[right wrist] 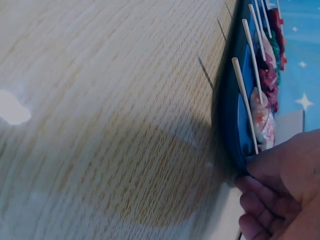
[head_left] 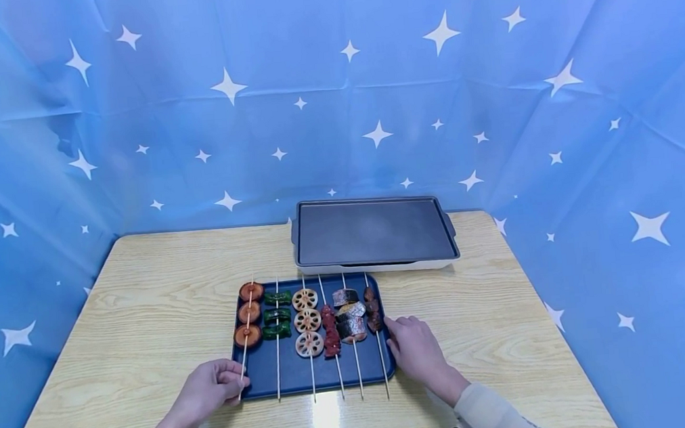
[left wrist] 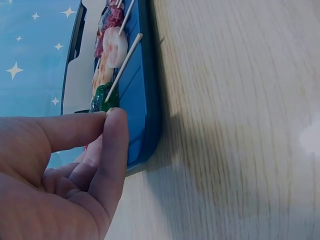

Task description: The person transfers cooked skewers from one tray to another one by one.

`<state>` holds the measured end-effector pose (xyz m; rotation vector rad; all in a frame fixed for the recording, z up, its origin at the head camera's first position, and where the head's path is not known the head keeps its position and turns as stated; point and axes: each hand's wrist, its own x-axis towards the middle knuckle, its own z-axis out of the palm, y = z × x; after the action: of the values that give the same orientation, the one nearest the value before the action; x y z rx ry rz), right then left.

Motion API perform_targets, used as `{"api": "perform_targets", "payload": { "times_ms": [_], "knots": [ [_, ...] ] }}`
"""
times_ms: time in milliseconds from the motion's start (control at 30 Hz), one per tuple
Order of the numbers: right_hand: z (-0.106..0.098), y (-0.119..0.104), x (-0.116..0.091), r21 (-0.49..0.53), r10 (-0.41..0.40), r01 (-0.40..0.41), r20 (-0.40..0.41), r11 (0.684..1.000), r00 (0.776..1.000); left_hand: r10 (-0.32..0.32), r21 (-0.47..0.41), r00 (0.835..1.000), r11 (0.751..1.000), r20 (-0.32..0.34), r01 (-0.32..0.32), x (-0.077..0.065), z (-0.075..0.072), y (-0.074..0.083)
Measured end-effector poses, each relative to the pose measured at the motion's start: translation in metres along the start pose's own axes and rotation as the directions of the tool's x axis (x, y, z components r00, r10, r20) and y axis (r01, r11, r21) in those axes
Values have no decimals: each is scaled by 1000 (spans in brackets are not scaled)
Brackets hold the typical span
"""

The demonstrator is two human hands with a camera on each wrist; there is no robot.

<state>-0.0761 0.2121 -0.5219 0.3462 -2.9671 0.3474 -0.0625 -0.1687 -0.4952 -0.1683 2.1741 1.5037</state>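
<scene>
A dark blue tray (head_left: pixel 295 374) holds several food skewers side by side, sticks toward the person. My left hand (head_left: pixel 214 388) pinches the stick of the leftmost skewer, the mushroom skewer (head_left: pixel 249 312), near its lower end; in the left wrist view, thumb and forefinger meet at their tips. At the opposite side, my right hand (head_left: pixel 417 350) grips the tray's rim, thumb over the edge and fingers outside it. Nearest to it lies the brown meat skewer (head_left: pixel 372 310). Between are the green pepper skewer (head_left: pixel 276 315), lotus root skewer (head_left: pixel 308 320), red meat skewer (head_left: pixel 330 330) and fish skewer (head_left: pixel 349 315).
Behind the tray stands a flat electric griddle (head_left: pixel 374 228) with a dark plate and white base. Both rest on a light wooden table (head_left: pixel 143 313). A blue curtain (head_left: pixel 310 121) with white stars surrounds the table's back and sides.
</scene>
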Motion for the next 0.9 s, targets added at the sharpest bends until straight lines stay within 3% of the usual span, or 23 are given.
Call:
{"api": "perform_targets", "payload": {
  "times_ms": [367,767,900],
  "knots": [
    [1,0,0,11,18,-18,24,1000,1000,-41,-3,999,999,-7,41,0,4,-4],
    [0,-1,-1,13,26,-26,30,1000,999,-19,-22,1000,1000,18,20,2,0,-8],
    [-1,-1,0,16,29,-29,34,999,999,-25,-16,1000,1000,-7,25,4,0,-8]
  ]
}}
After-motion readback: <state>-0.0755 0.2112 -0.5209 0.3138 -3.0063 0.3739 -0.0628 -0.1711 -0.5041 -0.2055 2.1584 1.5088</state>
